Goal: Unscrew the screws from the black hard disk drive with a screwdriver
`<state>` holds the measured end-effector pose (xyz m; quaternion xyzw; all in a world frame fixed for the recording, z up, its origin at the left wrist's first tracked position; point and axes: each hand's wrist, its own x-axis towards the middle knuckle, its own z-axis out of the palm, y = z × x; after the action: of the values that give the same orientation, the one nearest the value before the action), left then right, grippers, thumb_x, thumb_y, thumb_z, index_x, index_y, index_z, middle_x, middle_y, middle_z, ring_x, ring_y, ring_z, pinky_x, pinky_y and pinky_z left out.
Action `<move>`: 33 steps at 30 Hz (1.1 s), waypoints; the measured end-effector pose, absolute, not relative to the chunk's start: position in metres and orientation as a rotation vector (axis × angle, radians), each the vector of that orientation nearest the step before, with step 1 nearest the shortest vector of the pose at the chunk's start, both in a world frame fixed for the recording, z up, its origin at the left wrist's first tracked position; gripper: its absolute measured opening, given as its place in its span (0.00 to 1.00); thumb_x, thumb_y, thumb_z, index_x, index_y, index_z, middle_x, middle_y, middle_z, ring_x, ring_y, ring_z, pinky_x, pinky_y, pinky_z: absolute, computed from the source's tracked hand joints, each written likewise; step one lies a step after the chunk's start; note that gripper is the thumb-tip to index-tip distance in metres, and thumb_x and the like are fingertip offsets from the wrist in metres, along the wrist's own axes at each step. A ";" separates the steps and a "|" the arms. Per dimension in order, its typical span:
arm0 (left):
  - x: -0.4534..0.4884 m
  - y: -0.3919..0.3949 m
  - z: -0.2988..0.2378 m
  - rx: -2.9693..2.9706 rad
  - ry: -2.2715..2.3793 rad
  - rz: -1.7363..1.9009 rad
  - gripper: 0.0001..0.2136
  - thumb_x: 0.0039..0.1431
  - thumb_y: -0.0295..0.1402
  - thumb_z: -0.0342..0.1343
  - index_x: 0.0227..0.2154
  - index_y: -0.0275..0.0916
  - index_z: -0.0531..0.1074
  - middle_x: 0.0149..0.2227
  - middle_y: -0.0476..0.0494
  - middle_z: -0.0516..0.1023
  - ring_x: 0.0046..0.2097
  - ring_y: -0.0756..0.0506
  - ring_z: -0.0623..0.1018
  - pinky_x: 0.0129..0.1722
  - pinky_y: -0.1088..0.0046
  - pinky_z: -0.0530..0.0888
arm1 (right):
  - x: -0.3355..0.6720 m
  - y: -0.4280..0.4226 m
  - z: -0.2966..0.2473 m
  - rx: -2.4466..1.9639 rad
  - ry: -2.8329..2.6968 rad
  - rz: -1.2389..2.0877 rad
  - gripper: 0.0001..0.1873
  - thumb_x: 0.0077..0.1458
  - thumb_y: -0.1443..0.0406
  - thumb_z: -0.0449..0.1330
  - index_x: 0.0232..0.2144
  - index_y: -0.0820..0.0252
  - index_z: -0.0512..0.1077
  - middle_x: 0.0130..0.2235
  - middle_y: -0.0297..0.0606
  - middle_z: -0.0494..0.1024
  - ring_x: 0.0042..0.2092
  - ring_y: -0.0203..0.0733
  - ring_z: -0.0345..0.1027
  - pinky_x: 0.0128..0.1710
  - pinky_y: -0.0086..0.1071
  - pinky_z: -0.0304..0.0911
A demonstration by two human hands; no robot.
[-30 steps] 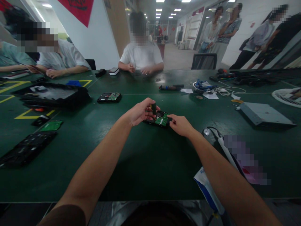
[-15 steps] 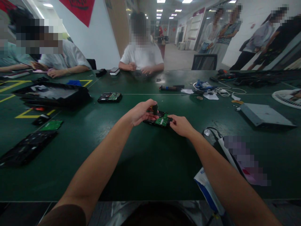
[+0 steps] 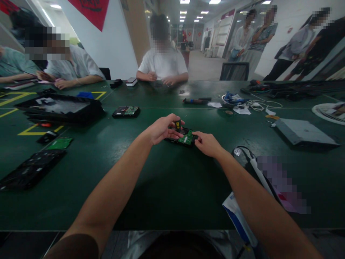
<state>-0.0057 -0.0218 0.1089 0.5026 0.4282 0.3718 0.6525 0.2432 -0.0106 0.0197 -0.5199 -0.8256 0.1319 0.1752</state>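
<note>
A hard drive with a green circuit board lies on the green table in front of me. My left hand is closed around a short black and yellow screwdriver, which stands upright over the left part of the drive. Its tip is hidden behind my fingers. At the drive's right end, my right hand grips the edge between thumb and fingers. Another hard drive lies farther back to the left, out of reach of both hands' fingers.
On the left are a black tray, a green circuit board and a black casing. A grey metal box lies at right, near cables. A person sits opposite; a blue-white packet lies by my right forearm.
The screwdriver handle has turned, so its yellow marking now faces me. My left fingers have shifted slightly around it; my right hand and the drive stay in place.
</note>
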 end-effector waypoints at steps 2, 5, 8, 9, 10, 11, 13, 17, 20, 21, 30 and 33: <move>-0.005 -0.022 0.109 1.112 0.976 0.869 0.18 0.59 0.44 0.56 0.44 0.33 0.74 0.43 0.32 0.80 0.35 0.41 0.83 0.32 0.66 0.78 | 0.244 -0.010 0.019 -1.466 -2.342 0.379 0.23 0.64 0.66 0.58 0.60 0.57 0.72 0.35 0.35 0.82 0.34 0.38 0.72 0.36 0.31 0.61; -0.003 -0.020 0.106 1.081 0.961 0.893 0.16 0.59 0.44 0.56 0.41 0.34 0.72 0.45 0.31 0.81 0.36 0.40 0.83 0.32 0.66 0.79 | 0.244 -0.010 0.019 -1.455 -2.339 0.390 0.23 0.64 0.66 0.58 0.60 0.57 0.72 0.34 0.35 0.82 0.33 0.38 0.72 0.37 0.31 0.62; -0.001 -0.019 0.104 1.078 0.943 0.870 0.16 0.59 0.45 0.55 0.39 0.35 0.72 0.47 0.30 0.81 0.37 0.39 0.84 0.33 0.65 0.79 | 0.242 -0.011 0.021 -1.468 -2.344 0.371 0.23 0.64 0.66 0.58 0.60 0.57 0.72 0.35 0.36 0.82 0.35 0.39 0.73 0.38 0.31 0.62; -0.001 -0.020 0.104 1.083 0.942 0.856 0.16 0.58 0.45 0.55 0.39 0.35 0.72 0.47 0.30 0.81 0.37 0.39 0.84 0.33 0.65 0.79 | 0.242 -0.011 0.021 -1.474 -2.345 0.367 0.23 0.63 0.66 0.59 0.60 0.57 0.72 0.36 0.37 0.82 0.35 0.39 0.73 0.38 0.31 0.63; -0.001 -0.020 0.104 1.091 0.940 0.841 0.17 0.58 0.45 0.55 0.39 0.35 0.73 0.47 0.30 0.81 0.37 0.39 0.84 0.33 0.65 0.79 | 0.242 -0.011 0.022 -1.479 -2.344 0.370 0.23 0.63 0.66 0.59 0.60 0.57 0.72 0.36 0.37 0.83 0.35 0.39 0.74 0.38 0.31 0.63; -0.001 -0.020 0.104 1.101 0.937 0.827 0.17 0.58 0.45 0.55 0.39 0.35 0.74 0.47 0.31 0.81 0.37 0.40 0.83 0.33 0.65 0.79 | 0.241 -0.012 0.022 -1.480 -2.342 0.379 0.23 0.63 0.66 0.59 0.60 0.57 0.72 0.36 0.37 0.83 0.35 0.39 0.74 0.38 0.31 0.63; -0.001 -0.020 0.105 1.116 0.931 0.808 0.18 0.58 0.46 0.54 0.38 0.34 0.75 0.45 0.32 0.81 0.36 0.41 0.83 0.32 0.66 0.79 | 0.241 -0.012 0.023 -1.482 -2.334 0.402 0.23 0.63 0.66 0.58 0.60 0.57 0.72 0.35 0.36 0.82 0.34 0.39 0.73 0.37 0.31 0.63; -0.003 -0.018 0.104 1.120 0.951 0.817 0.21 0.58 0.49 0.52 0.38 0.34 0.75 0.43 0.33 0.80 0.34 0.41 0.83 0.29 0.67 0.77 | 0.241 -0.012 0.022 -1.479 -2.328 0.407 0.23 0.64 0.66 0.58 0.60 0.57 0.72 0.34 0.35 0.82 0.33 0.38 0.73 0.37 0.31 0.62; -0.005 -0.016 0.102 1.092 0.973 0.850 0.20 0.58 0.49 0.52 0.39 0.35 0.74 0.42 0.33 0.81 0.34 0.39 0.83 0.29 0.67 0.77 | 0.242 -0.012 0.021 -1.462 -2.327 0.402 0.23 0.64 0.66 0.58 0.61 0.57 0.71 0.34 0.36 0.82 0.33 0.38 0.72 0.37 0.31 0.62; -0.006 -0.015 0.102 1.078 0.978 0.866 0.20 0.58 0.49 0.51 0.39 0.35 0.73 0.42 0.33 0.81 0.35 0.38 0.83 0.29 0.66 0.77 | 0.243 -0.012 0.020 -1.459 -2.326 0.402 0.23 0.64 0.67 0.58 0.61 0.57 0.71 0.34 0.35 0.81 0.32 0.38 0.72 0.36 0.31 0.62; -0.010 -0.014 0.102 1.099 0.992 0.938 0.17 0.58 0.46 0.52 0.37 0.35 0.72 0.42 0.32 0.81 0.34 0.39 0.82 0.31 0.65 0.77 | 0.243 -0.011 0.020 -1.448 -2.329 0.410 0.23 0.64 0.66 0.58 0.60 0.58 0.72 0.33 0.34 0.81 0.32 0.38 0.72 0.36 0.31 0.62; -0.009 -0.015 0.101 1.166 1.020 0.947 0.17 0.58 0.46 0.52 0.37 0.35 0.74 0.40 0.34 0.80 0.31 0.43 0.79 0.29 0.67 0.75 | 0.242 -0.011 0.020 -1.470 -2.326 0.418 0.23 0.64 0.66 0.58 0.60 0.57 0.71 0.33 0.34 0.81 0.32 0.37 0.72 0.36 0.31 0.62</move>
<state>-0.0087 -0.0149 0.1013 0.5063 0.4427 0.4109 0.6155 0.2425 -0.0110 0.0197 -0.5197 -0.8223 0.1477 0.1785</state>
